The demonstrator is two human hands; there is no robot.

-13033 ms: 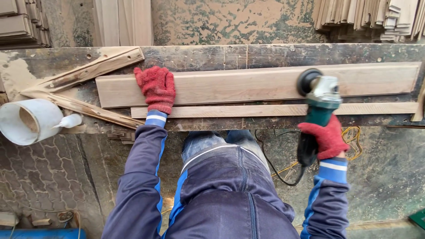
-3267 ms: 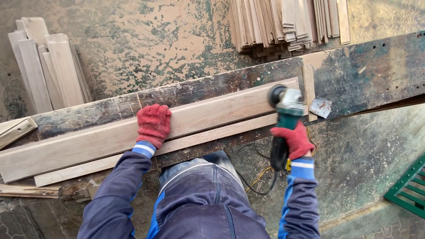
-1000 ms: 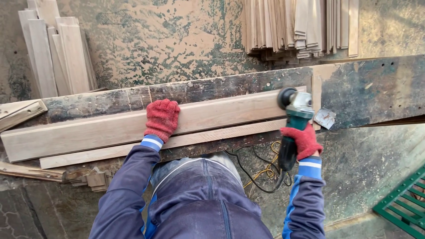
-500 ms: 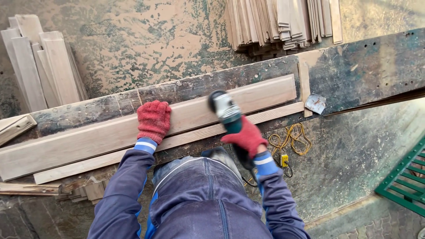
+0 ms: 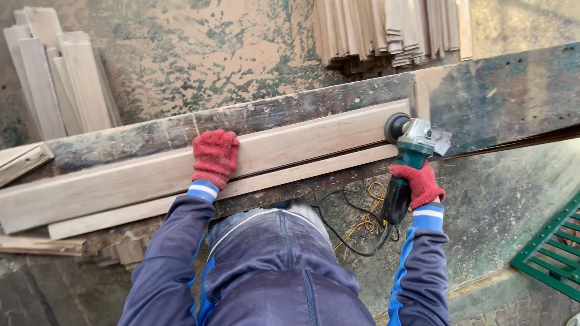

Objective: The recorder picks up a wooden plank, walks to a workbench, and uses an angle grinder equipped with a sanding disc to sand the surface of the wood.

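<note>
Left hand [image 5: 214, 156] flat, fingers together, pinning the long board [image 5: 181, 169] along the desk [image 5: 495, 96]; right hand [image 5: 417, 184] clamped around the angle grinder [image 5: 406, 157], at the board's right end.

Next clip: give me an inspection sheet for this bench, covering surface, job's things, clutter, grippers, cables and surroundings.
Surface: worn dark workbench, dusty and scuffed.
Job's things: wide wooden board lying lengthwise; thin wooden strip along its near edge; green angle grinder at the board's right end.
Clutter: wood offcuts at the bench's lower left.
Grippers: left hand, red-gloved, pressed flat on the board; right hand, red-gloved, shut on the grinder's handle.
Cables: black cord from the grinder hanging below the bench; yellow cable coiled beneath.
Surroundings: stacked planks beyond the bench, more planks far left, green grate lower right.
</note>
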